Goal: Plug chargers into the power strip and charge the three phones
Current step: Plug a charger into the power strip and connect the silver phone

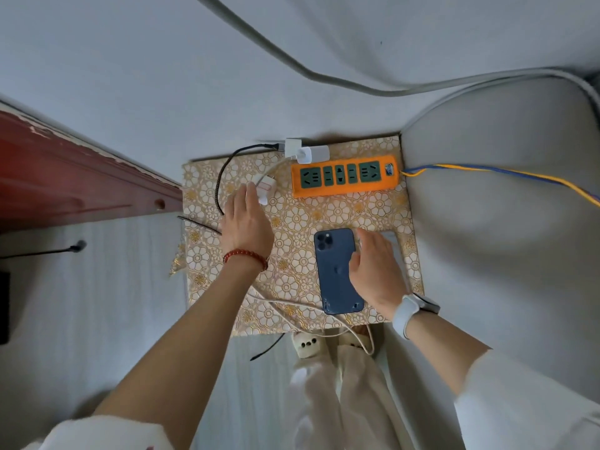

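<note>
Floral-patterned tabletop (328,212) bearing an orange power strip (344,175) at its far edge, a blue phone (337,271) face-down near the front, right hand (376,271) spread over it, left hand (246,222) with open fingers touching a white charger (264,188).

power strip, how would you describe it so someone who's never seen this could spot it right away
Start at the small table with the gold flower-patterned cloth, in the middle of the view. The power strip lies along its far edge, beyond the blue phone. It is the only bright orange thing there, with dark green sockets and a blue-and-yellow cord trailing off to the right.
</note>
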Demonstrator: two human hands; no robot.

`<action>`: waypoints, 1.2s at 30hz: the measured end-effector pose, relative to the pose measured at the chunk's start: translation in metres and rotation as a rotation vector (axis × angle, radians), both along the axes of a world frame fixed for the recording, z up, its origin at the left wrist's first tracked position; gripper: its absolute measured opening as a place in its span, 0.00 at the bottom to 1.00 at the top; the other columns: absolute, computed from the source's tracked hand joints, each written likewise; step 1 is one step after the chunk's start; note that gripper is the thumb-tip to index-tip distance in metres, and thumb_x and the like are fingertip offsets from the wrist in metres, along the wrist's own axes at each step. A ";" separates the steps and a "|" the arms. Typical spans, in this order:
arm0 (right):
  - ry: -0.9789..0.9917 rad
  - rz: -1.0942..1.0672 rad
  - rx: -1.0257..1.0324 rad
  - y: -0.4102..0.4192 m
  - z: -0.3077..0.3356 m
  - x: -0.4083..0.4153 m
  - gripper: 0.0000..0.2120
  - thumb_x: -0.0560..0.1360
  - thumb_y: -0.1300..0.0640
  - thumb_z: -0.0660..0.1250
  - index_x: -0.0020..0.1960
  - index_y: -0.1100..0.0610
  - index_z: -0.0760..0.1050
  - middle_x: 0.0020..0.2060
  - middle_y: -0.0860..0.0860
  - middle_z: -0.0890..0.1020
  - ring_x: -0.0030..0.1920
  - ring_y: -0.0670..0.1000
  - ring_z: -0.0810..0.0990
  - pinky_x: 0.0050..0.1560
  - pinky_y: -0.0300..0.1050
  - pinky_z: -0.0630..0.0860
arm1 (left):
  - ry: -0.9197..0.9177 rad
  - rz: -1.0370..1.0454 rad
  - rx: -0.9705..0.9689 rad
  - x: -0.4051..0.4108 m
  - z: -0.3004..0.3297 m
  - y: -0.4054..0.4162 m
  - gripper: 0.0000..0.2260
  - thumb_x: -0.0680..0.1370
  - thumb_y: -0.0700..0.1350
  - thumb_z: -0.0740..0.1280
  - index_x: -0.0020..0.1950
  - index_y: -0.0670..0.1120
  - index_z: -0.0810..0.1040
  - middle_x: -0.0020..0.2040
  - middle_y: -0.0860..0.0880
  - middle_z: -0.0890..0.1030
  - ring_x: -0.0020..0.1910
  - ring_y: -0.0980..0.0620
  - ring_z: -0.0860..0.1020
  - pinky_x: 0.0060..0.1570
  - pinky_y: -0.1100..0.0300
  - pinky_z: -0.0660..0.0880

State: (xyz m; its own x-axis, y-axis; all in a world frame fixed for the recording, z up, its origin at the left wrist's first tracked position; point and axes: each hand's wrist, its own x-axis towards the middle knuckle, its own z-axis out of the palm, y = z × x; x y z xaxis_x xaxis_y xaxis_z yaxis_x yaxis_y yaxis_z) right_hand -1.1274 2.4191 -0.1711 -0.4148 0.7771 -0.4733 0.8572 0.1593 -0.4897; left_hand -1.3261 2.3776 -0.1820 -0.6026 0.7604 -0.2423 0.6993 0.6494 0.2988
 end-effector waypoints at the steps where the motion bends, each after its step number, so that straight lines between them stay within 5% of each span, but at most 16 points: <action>1: 0.014 -0.002 0.001 0.001 -0.001 -0.005 0.20 0.77 0.61 0.54 0.69 0.59 0.60 0.66 0.56 0.69 0.68 0.56 0.64 0.64 0.50 0.66 | -0.024 0.001 -0.030 -0.006 -0.004 0.007 0.23 0.77 0.37 0.56 0.71 0.41 0.55 0.72 0.40 0.62 0.72 0.42 0.57 0.71 0.47 0.57; 7: 0.093 -0.018 0.033 0.012 0.004 -0.019 0.19 0.78 0.62 0.55 0.68 0.60 0.61 0.67 0.56 0.68 0.68 0.55 0.65 0.64 0.46 0.66 | 0.042 -0.042 0.036 -0.019 -0.005 0.026 0.08 0.77 0.39 0.58 0.53 0.41 0.74 0.53 0.40 0.73 0.54 0.42 0.69 0.54 0.47 0.69; 11: 0.195 -0.064 0.123 0.027 0.013 -0.029 0.21 0.77 0.63 0.56 0.69 0.58 0.60 0.67 0.56 0.67 0.67 0.54 0.67 0.60 0.40 0.67 | -0.220 -0.110 0.282 -0.015 0.015 0.022 0.10 0.78 0.43 0.59 0.51 0.41 0.77 0.44 0.42 0.79 0.41 0.46 0.75 0.40 0.57 0.70; 15: 0.250 0.056 0.159 0.051 0.025 -0.044 0.30 0.75 0.63 0.62 0.73 0.52 0.53 0.72 0.55 0.59 0.71 0.53 0.59 0.63 0.43 0.65 | -0.449 -0.215 0.434 0.001 0.044 0.002 0.12 0.77 0.46 0.59 0.53 0.44 0.79 0.28 0.57 0.73 0.25 0.59 0.70 0.28 0.64 0.71; 20: 0.197 0.351 0.082 0.056 0.031 -0.057 0.27 0.75 0.58 0.63 0.71 0.45 0.58 0.70 0.55 0.62 0.68 0.55 0.63 0.62 0.54 0.69 | -0.546 -0.230 0.534 0.007 0.068 -0.013 0.12 0.75 0.43 0.60 0.51 0.39 0.79 0.30 0.64 0.70 0.29 0.65 0.73 0.29 0.76 0.66; 24: 0.265 0.353 -0.233 0.044 0.029 -0.060 0.12 0.75 0.60 0.62 0.56 0.50 0.76 0.58 0.55 0.76 0.56 0.56 0.74 0.60 0.56 0.72 | -0.603 -0.169 0.527 0.009 0.077 -0.018 0.12 0.75 0.44 0.60 0.51 0.41 0.79 0.28 0.60 0.70 0.27 0.62 0.72 0.28 0.73 0.66; 28: 0.367 0.115 -0.620 0.032 0.035 -0.049 0.16 0.76 0.64 0.53 0.42 0.52 0.77 0.49 0.59 0.80 0.50 0.64 0.75 0.55 0.57 0.73 | -0.604 -0.019 0.539 0.012 0.078 -0.018 0.09 0.77 0.41 0.61 0.49 0.39 0.79 0.29 0.59 0.71 0.27 0.60 0.68 0.29 0.61 0.68; 30: 0.447 0.018 -0.777 0.030 0.037 -0.039 0.13 0.77 0.62 0.53 0.45 0.50 0.75 0.46 0.52 0.78 0.49 0.56 0.76 0.54 0.51 0.74 | -0.603 0.123 0.548 0.012 0.077 -0.015 0.08 0.77 0.40 0.60 0.49 0.39 0.78 0.29 0.58 0.71 0.27 0.56 0.67 0.29 0.59 0.67; 32: 0.407 0.146 -0.764 0.028 0.035 -0.027 0.06 0.76 0.54 0.60 0.52 0.47 0.70 0.49 0.43 0.76 0.51 0.49 0.77 0.52 0.44 0.75 | -0.591 0.225 0.555 0.014 0.077 -0.013 0.08 0.78 0.40 0.60 0.49 0.41 0.78 0.29 0.56 0.72 0.27 0.54 0.67 0.29 0.59 0.67; 36: 0.341 0.280 -0.612 0.024 0.034 -0.022 0.28 0.68 0.43 0.68 0.64 0.43 0.61 0.51 0.35 0.72 0.52 0.39 0.74 0.51 0.34 0.72 | -0.637 0.213 0.572 0.030 0.082 -0.003 0.07 0.77 0.40 0.60 0.47 0.44 0.78 0.27 0.57 0.71 0.25 0.58 0.67 0.27 0.62 0.66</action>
State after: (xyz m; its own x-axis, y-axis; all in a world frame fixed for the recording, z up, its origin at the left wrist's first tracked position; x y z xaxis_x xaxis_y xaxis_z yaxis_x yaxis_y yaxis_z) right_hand -1.1491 2.4427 -0.1368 -0.7589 0.2606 -0.5967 0.6099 -0.0366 -0.7917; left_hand -1.2961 2.3742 -0.0996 -0.6253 0.7552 -0.1966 0.1704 0.3780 0.9100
